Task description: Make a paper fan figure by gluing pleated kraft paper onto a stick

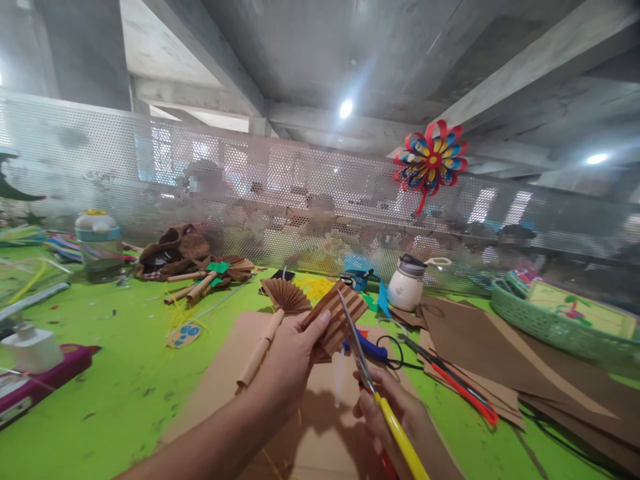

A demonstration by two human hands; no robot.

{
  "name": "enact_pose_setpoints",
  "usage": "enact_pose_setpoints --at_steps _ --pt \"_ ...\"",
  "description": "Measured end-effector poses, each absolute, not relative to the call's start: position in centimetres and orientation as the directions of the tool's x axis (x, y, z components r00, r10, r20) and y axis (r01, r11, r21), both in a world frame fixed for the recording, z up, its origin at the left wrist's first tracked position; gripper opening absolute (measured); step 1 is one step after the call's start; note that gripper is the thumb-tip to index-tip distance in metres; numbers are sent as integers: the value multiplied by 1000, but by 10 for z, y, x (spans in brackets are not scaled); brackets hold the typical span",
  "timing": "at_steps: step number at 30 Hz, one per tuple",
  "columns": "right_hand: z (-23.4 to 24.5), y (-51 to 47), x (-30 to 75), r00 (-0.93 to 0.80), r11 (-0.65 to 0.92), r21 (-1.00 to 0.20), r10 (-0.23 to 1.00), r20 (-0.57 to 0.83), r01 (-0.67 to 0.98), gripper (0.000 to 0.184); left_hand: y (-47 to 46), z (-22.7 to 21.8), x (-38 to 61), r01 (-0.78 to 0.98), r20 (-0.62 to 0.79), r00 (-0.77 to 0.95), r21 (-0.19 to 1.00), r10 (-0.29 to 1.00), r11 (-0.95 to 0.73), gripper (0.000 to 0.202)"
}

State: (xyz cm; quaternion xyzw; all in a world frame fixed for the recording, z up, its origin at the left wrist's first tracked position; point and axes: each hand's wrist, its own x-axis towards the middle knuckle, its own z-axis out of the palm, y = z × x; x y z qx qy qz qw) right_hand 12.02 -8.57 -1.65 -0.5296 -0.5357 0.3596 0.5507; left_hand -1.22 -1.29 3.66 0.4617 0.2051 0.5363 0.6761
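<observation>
The left hand [295,353] is pinching striped brown paper [325,300] at its one o'clock; at the paper's five o'clock, the right hand [367,410] is gripping yellow-handled scissors [374,389], fingers wrapping closed. Trimming is seemingly being lined up, the next move calling for a steady edge

Your left hand [293,353] pinches pleated brown paper [327,298] while your right hand [397,401] holds yellow-handled scissors [367,380], blades overlapping it in view, above cardboard [213,380] on the green table [125,393].

Room over green tabletop [130,393] left of cardboard sheet [320,427], red-handled tool [453,383] an obstacle to the right
</observation>
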Motion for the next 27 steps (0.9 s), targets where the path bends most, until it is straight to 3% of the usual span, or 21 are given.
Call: enact_pose_setpoints --at_steps 8,27 --pt "-18 -86 119 208 179 -955 951 229 236 62 -10 33 -12 -542 228 354 840 907 0 30" --pt "-18 -96 115 267 57 -996 961 72 63 65 -11 33 -13 -529 219 379 849 899 17 32"
